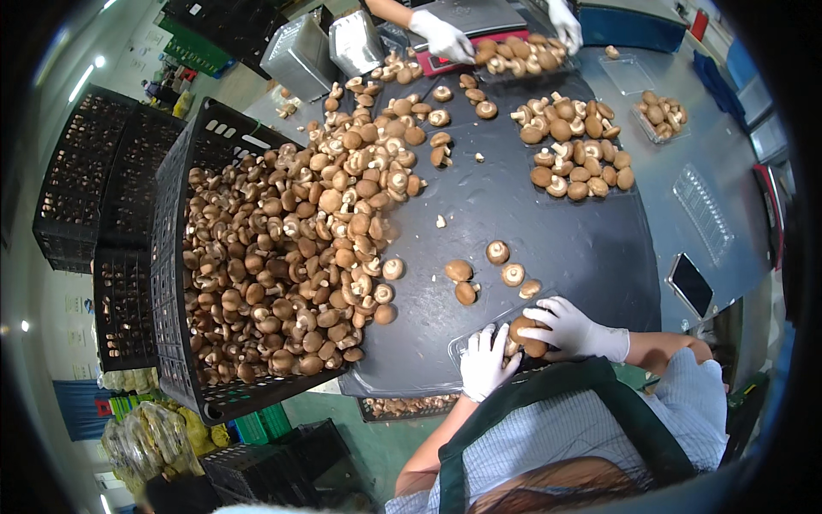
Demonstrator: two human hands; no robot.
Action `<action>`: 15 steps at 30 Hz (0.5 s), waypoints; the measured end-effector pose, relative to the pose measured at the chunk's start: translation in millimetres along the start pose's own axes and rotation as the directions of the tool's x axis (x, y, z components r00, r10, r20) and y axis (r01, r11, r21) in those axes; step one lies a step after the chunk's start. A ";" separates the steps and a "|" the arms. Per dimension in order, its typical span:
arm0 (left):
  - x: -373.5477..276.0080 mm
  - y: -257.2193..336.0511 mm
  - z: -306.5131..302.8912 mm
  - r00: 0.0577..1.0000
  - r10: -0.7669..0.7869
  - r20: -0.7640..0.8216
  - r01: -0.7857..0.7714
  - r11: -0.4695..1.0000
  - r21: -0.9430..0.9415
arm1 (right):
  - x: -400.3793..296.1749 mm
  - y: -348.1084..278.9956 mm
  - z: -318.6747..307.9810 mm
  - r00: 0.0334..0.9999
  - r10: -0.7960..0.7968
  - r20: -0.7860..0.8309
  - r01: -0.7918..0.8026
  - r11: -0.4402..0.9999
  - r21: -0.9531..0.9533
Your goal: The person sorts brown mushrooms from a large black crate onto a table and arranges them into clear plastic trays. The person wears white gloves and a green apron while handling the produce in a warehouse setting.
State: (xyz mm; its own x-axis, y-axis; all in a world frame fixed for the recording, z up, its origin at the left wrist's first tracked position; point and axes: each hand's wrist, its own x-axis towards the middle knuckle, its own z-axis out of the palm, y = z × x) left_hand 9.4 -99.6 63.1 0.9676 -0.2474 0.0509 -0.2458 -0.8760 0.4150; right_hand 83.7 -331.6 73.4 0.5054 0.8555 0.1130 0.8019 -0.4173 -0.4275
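Both my hands wear white gloves and are at the near edge of a table with a dark cover [565, 257]. My left hand [486, 363] rests at a clear plastic tray [457, 344], its fingers against mushrooms inside; whether it grips one cannot be told. My right hand [565, 327] has its fingers curled over brown mushrooms [532, 337] at the tray's right part. Just beyond the tray lie several loose mushrooms [512, 275], some with stems up. On the left, a large heap of brown mushrooms [308, 225] spills out of a tipped black plastic crate [173, 270] onto the cover.
Across the table, a co-worker's gloved hands [443, 38] hold a filled tray by a red scale [437, 63]. Filled trays [581, 170] stand at the right, near an upside-down or empty clear tray [703, 212] and a phone [690, 286]. Stacked crates [83, 180] stand left.
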 end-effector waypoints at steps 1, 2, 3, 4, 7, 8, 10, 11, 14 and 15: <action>0.1 1.1 -2.5 1.000 -0.005 0.002 0.005 1.000 -0.010 | -0.3 -0.6 -2.4 0.999 0.026 -0.020 -0.025 0.999 0.049; 0.1 2.2 -6.3 1.000 -0.011 0.003 0.011 1.000 -0.020 | 1.3 -0.3 -6.5 0.998 0.052 -0.038 -0.048 0.994 0.098; 2.3 5.5 -16.6 0.998 -0.043 0.050 0.045 0.998 -0.034 | 5.1 1.0 -12.7 0.995 0.085 -0.057 -0.075 0.986 0.147; 5.6 9.1 -30.0 0.997 -0.075 0.032 0.077 0.996 -0.053 | 9.9 4.9 -17.9 0.983 0.118 -0.138 -0.084 0.969 0.230; 20.8 -1.2 -54.0 0.987 -0.154 -0.041 0.151 0.987 -0.054 | 31.7 24.3 -20.2 0.896 0.217 -0.387 -0.183 0.975 0.124; 30.4 -11.8 -56.0 0.983 -0.165 -0.082 0.160 0.985 -0.066 | 38.8 24.5 -22.7 0.871 0.302 -0.387 -0.271 0.953 0.132; 53.9 -29.1 -54.4 0.968 -0.199 -0.153 0.192 0.980 -0.058 | 64.0 22.9 -26.5 0.850 0.440 -0.290 -0.437 0.896 0.079; 67.1 -35.6 -49.6 0.960 -0.212 -0.182 0.208 0.977 -0.040 | 76.7 23.5 -19.9 0.848 0.475 -0.235 -0.482 0.875 0.030; 98.4 -39.3 -36.0 0.936 -0.345 -0.072 0.349 0.936 0.041 | 101.3 32.7 12.0 0.849 0.481 -0.216 -0.516 0.844 -0.146; 102.8 -44.0 -26.8 0.938 -0.336 -0.087 0.341 0.939 0.040 | 106.5 38.1 20.6 0.854 0.477 -0.210 -0.508 0.851 -0.133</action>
State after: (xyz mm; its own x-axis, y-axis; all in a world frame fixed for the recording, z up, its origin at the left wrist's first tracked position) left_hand 121.3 -75.4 74.4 0.9950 0.0987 -0.0124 0.0963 -0.9238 0.3705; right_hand 161.5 -250.0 50.6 0.8806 0.4668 0.0815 0.4682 -0.8305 -0.3018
